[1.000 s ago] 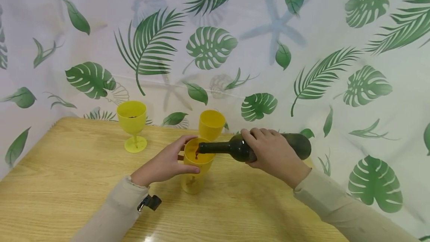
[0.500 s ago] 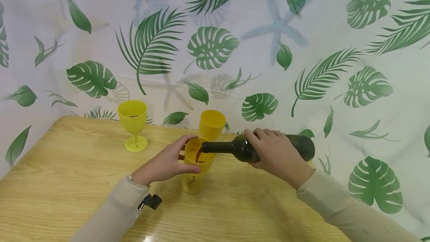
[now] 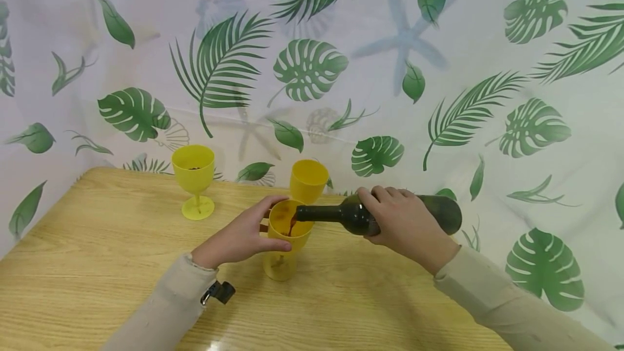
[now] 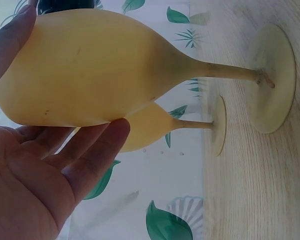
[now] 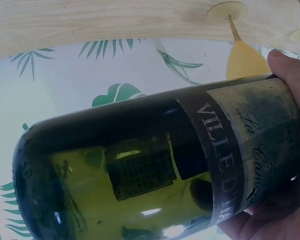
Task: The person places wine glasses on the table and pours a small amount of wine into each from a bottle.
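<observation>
My left hand (image 3: 241, 237) holds a yellow goblet (image 3: 300, 244) by its bowl, thumb on the near side and fingers on the far side. Upright, the goblet has its foot (image 4: 275, 107) on the table in the left wrist view. A dark green wine bottle (image 3: 359, 220) lies nearly level in the grip of my right hand (image 3: 402, 226). Its mouth is over the goblet's rim, and dark red liquid (image 3: 292, 226) runs down inside the bowl. Labels (image 5: 260, 145) show on the bottle in the right wrist view, with greenish glass towards its base.
Just behind the held goblet stands another yellow goblet (image 3: 309, 182), its lower part hidden in the head view. A third yellow goblet (image 3: 194, 175), with something dark inside, is at the back left. The wooden table (image 3: 122, 264) meets a leaf-printed cloth (image 3: 312, 118) behind.
The bottle has shifted slightly right, its mouth drawing back a little across the goblet. Red liquid streams throughout. My left hand keeps its hold on the goblet.
</observation>
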### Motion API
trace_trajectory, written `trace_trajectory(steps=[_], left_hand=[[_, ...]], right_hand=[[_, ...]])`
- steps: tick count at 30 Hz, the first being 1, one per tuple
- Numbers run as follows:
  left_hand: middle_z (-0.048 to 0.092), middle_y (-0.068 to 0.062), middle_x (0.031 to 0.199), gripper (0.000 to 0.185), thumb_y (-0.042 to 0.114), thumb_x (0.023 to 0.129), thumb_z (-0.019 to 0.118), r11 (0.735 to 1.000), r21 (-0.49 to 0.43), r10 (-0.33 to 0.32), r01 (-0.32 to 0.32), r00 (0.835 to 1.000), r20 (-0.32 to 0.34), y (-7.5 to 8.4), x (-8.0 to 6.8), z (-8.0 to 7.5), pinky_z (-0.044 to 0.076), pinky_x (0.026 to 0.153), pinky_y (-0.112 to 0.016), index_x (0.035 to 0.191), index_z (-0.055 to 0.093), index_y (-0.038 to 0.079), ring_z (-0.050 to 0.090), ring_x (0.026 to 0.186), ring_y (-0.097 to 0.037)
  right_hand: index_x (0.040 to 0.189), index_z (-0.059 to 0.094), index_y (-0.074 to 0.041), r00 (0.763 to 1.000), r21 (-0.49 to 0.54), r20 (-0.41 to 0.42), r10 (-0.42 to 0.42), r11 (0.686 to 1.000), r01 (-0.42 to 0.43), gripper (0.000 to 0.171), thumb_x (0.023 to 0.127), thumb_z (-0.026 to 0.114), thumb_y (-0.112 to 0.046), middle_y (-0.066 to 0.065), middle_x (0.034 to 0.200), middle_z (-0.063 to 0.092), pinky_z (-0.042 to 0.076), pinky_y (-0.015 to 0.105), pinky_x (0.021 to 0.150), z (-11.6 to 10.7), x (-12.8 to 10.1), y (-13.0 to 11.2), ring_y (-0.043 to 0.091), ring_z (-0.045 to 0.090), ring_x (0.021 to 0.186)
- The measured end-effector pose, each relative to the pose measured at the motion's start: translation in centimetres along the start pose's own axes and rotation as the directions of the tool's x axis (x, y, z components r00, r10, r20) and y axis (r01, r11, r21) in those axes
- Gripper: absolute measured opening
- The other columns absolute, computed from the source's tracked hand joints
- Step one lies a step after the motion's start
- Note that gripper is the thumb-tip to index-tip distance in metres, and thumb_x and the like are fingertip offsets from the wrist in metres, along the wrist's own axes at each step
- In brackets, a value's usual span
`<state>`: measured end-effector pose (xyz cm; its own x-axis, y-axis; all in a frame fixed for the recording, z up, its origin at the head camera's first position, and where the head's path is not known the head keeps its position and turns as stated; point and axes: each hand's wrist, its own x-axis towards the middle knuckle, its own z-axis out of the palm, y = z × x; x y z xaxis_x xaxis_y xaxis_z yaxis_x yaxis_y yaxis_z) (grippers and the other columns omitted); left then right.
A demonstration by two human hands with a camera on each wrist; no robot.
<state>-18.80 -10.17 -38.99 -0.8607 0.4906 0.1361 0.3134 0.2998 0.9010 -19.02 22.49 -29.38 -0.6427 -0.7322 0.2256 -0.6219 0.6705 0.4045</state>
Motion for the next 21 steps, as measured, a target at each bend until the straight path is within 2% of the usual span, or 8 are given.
trace_trajectory(steps=[21], left_hand=[[0.05,-0.004,0.15,0.091,0.035,0.087,0.086,1.0,0.0,-0.009,0.009,1.0,0.008,0.12,-0.04,-0.1,0.046,0.112,-0.052,0.159,0.033,0.018,0.05,0.135,-0.026]], right_hand=[[0.123,0.052,-0.006,1.0,-0.02,-0.002,0.002,1.0,-0.002,0.08,0.068,0.096,-0.044,0.009,0.096,0.06,0.061,0.045,0.077,-0.33,0.44,-0.16,0.027,0.066,0.084]])
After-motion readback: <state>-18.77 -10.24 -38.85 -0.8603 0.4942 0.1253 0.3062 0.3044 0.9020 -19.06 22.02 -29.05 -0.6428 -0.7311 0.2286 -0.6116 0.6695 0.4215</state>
